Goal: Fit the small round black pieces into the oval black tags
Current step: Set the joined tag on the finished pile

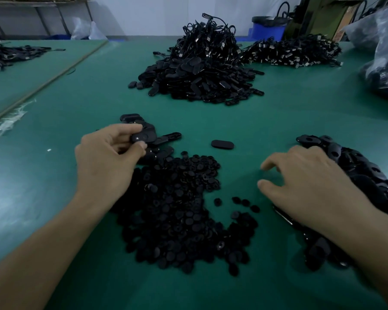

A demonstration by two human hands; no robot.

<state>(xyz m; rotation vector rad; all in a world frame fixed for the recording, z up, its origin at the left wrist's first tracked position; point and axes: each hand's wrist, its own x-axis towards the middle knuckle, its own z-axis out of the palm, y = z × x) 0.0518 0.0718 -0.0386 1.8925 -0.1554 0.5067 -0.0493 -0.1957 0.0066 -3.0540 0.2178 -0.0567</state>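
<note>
My left hand (109,157) pinches one oval black tag (139,138) between thumb and fingers, just above a small heap of oval tags (150,130). A broad pile of small round black pieces (179,211) lies on the green table between my arms. My right hand (309,184) hovers low over bare table to the right of that pile, fingers loosely spread and holding nothing that I can see. Under and beyond its wrist runs a pile of oval tags with holes (354,166). One lone oval tag (222,144) lies flat between the hands, farther back.
A tall heap of black tags and cables (199,70) stands at the middle back, with a flatter heap of cables (293,51) to its right. Clear plastic bags (383,52) sit at the far right edge. Another table (20,70) adjoins on the left.
</note>
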